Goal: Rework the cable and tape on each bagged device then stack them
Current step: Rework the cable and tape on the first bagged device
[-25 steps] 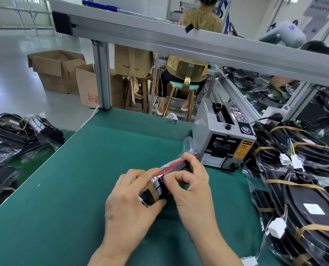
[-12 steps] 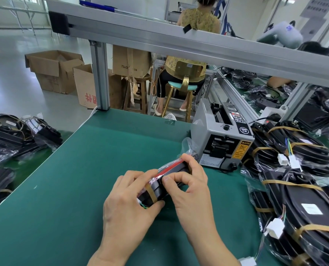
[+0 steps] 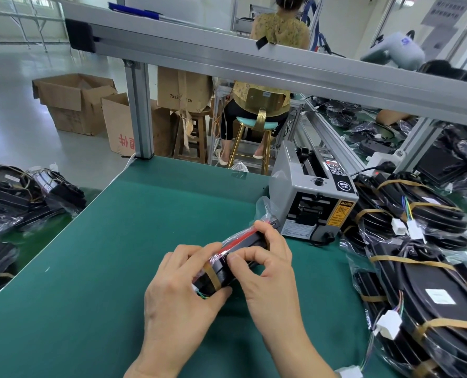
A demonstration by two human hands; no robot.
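Black bagged device (image 3: 233, 259) gripped by left hand (image 3: 179, 291), right hand (image 3: 267, 271), pointing far-right

Left of the left hand (image 3: 177, 293) the green felt-topped desk (image 3: 96, 268) lies open — bare mat. Just beyond the right hand (image 3: 267, 271) stands a grey boxy tape dispenser (image 3: 312, 197); to its right, stacked black bagged devices bound with tan tape (image 3: 428, 290) crowd the edge.

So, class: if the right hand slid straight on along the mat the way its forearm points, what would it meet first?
Probably the grey tape dispenser, just beyond the right hand and the bagged device it holds; depth is uncertain.
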